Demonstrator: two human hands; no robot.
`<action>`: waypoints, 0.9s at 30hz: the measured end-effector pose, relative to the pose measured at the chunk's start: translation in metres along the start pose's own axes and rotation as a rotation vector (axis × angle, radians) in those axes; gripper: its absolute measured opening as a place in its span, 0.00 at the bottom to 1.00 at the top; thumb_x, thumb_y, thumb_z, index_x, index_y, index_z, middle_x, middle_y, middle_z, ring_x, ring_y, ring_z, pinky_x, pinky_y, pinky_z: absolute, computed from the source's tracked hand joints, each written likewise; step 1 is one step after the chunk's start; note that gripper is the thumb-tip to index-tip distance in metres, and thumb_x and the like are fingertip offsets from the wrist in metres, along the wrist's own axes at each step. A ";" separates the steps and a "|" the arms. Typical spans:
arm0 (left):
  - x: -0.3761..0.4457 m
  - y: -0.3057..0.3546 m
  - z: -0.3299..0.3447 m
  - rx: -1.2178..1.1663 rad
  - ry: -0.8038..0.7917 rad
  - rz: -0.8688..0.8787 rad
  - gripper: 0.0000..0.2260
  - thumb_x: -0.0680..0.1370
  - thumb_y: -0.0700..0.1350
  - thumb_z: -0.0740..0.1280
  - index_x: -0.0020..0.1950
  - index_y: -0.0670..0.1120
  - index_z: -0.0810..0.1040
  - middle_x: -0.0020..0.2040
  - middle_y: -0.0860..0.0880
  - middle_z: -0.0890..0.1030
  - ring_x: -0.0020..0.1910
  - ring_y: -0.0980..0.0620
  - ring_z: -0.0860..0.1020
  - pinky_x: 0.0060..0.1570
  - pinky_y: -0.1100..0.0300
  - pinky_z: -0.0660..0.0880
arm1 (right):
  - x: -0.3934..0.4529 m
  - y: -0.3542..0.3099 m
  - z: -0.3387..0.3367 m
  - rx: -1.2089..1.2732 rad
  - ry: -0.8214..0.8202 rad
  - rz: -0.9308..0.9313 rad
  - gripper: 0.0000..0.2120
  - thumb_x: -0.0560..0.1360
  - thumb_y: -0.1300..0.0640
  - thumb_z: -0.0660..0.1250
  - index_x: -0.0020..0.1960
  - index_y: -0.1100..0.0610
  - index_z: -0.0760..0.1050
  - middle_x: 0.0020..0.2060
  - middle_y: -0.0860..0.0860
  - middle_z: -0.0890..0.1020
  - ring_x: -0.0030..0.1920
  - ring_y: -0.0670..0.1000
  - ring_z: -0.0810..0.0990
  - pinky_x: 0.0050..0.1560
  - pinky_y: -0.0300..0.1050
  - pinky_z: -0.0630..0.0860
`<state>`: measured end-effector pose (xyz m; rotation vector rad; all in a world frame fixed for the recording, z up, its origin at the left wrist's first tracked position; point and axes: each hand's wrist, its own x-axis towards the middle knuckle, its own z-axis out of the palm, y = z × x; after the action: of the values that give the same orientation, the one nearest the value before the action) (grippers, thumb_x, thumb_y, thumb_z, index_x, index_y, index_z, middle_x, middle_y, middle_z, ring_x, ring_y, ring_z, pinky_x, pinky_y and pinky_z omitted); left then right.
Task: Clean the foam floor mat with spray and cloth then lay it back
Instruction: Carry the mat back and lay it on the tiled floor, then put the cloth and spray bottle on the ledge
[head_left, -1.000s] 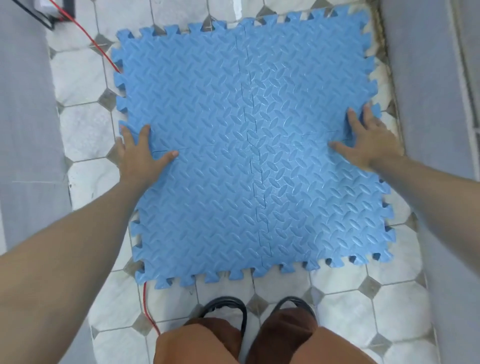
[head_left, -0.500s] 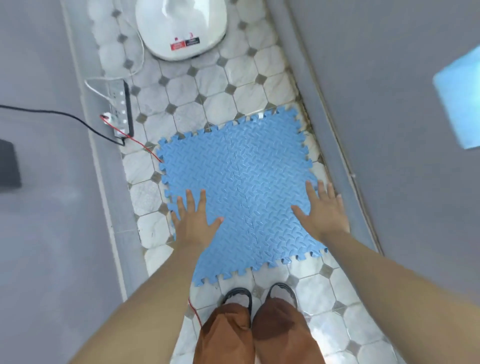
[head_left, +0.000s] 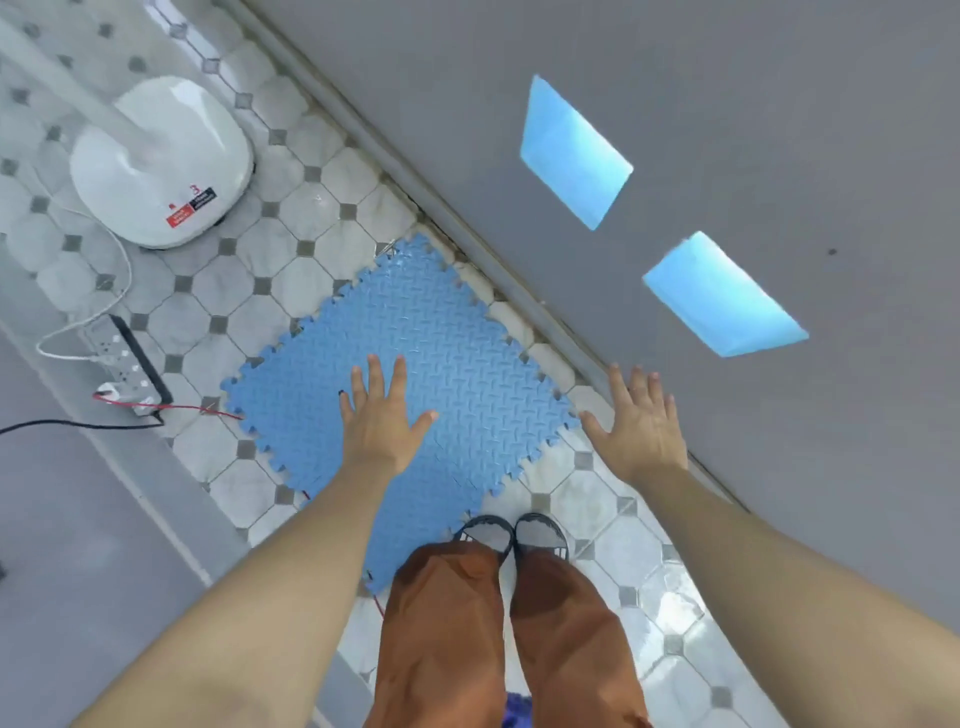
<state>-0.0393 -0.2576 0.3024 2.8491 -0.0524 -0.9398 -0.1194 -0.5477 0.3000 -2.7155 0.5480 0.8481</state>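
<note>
At frame centre, blue foam floor mat (head_left: 447, 364) flat on tiled floor (head_left: 270, 249). Left hand (head_left: 382, 415) over mat, fingers spread, holding nothing; right hand (head_left: 636, 421), at 3 o'clock of mat, likewise spread, empty.

Hardly any writing could be read. The rounded white plastic fan base (head_left: 161, 161), which stood on the tiled floor, carried a small red label (head_left: 179, 217) and a small black label (head_left: 203, 198) side by side near its front edge; both bore pale lettering too small and blurred to make out. Just above them sat a red mark (head_left: 194, 188) resembling a figure 3
</note>
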 end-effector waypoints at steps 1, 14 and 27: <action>-0.001 0.006 -0.002 0.028 -0.001 0.038 0.36 0.79 0.61 0.58 0.79 0.52 0.42 0.79 0.44 0.39 0.77 0.41 0.39 0.74 0.42 0.42 | -0.008 0.008 0.004 0.028 0.003 0.034 0.36 0.80 0.38 0.51 0.81 0.51 0.43 0.80 0.55 0.47 0.80 0.57 0.43 0.78 0.55 0.43; -0.041 0.138 -0.010 0.469 -0.043 0.521 0.37 0.79 0.61 0.58 0.79 0.51 0.41 0.79 0.44 0.38 0.77 0.41 0.39 0.75 0.42 0.43 | -0.180 0.114 0.053 0.478 0.044 0.589 0.35 0.80 0.37 0.49 0.80 0.48 0.39 0.80 0.52 0.42 0.80 0.55 0.39 0.78 0.56 0.42; -0.253 0.319 0.161 0.749 -0.177 1.184 0.37 0.78 0.62 0.59 0.79 0.51 0.44 0.79 0.44 0.40 0.78 0.43 0.41 0.74 0.41 0.45 | -0.474 0.186 0.215 0.880 0.140 1.312 0.34 0.81 0.38 0.52 0.81 0.49 0.43 0.80 0.53 0.46 0.80 0.56 0.43 0.78 0.57 0.43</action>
<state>-0.3343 -0.5732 0.3696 2.3910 -2.1620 -0.9113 -0.6648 -0.5109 0.3834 -1.3808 2.1624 0.3854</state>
